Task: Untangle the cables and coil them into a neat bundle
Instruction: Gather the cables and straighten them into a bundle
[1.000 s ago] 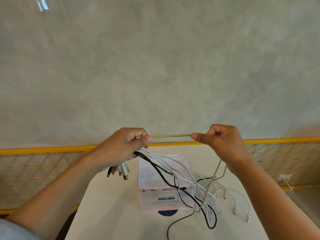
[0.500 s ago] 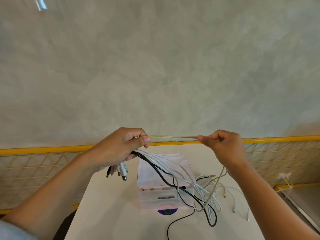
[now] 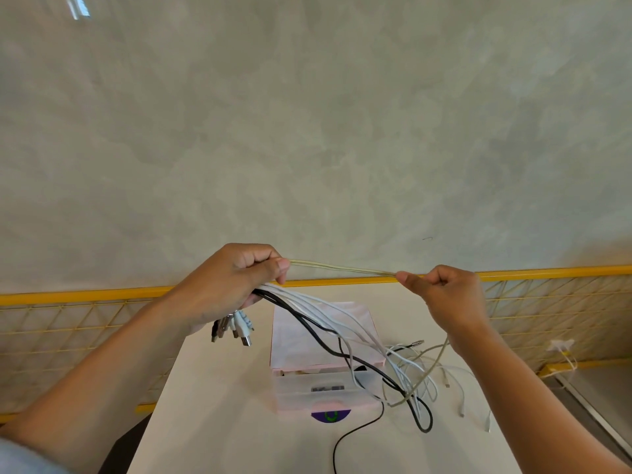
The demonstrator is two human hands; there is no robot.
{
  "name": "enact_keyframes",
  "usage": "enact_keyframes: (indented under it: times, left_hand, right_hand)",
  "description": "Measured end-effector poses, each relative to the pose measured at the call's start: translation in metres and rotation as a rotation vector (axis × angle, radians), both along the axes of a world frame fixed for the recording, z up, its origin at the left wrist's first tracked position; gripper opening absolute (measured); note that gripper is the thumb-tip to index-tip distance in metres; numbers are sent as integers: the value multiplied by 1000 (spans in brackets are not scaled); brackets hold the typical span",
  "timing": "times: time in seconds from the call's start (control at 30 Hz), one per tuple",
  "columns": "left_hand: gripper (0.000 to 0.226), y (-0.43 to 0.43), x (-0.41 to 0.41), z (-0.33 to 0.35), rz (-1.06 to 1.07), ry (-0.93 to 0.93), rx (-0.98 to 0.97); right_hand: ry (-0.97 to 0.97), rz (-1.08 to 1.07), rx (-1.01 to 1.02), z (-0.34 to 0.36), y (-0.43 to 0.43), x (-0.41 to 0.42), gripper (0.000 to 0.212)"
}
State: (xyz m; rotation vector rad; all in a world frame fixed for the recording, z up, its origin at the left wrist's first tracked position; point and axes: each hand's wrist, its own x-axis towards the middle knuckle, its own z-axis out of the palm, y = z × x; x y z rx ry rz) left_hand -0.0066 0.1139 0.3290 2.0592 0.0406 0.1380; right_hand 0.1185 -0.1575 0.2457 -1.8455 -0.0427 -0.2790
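Note:
My left hand [image 3: 236, 285] grips a bundle of several white cables and one black cable [image 3: 328, 319] above the table, their USB plugs [image 3: 236, 328] hanging below my palm. A beige cable [image 3: 342, 267] runs taut from my left thumb to my right hand [image 3: 448, 295], which pinches it between thumb and forefinger. From my right hand the beige cable drops to the table and joins a loose tangle of cable ends [image 3: 410, 381] lying there.
A pink and clear plastic box [image 3: 307, 388] stands open on the white table [image 3: 212, 405], under the hanging cables, with a purple disc [image 3: 330, 415] at its front. A yellow wire-mesh rail [image 3: 68, 323] edges the table against a grey wall.
My right hand has slid rightward along the beige cable, lengthening the taut span between my hands. The left hand has stayed in place with its bundle.

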Motion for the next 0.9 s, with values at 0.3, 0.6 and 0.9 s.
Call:
enact_keyframes:
  times: [0.3, 0.6, 0.9]
  left_hand:
    - [30, -4, 0, -3, -60, 27, -7]
    - [28, -10, 6, -10, -125, 39, 23]
    - [30, -22, 11, -24, -141, 65, 84]
  right_hand:
    - [-29, -78, -150, -9, 3, -4, 59]
    - [142, 180, -275, -15, 5, -4, 15]
    - [-56, 476, -140, 32, 38, -49, 7]
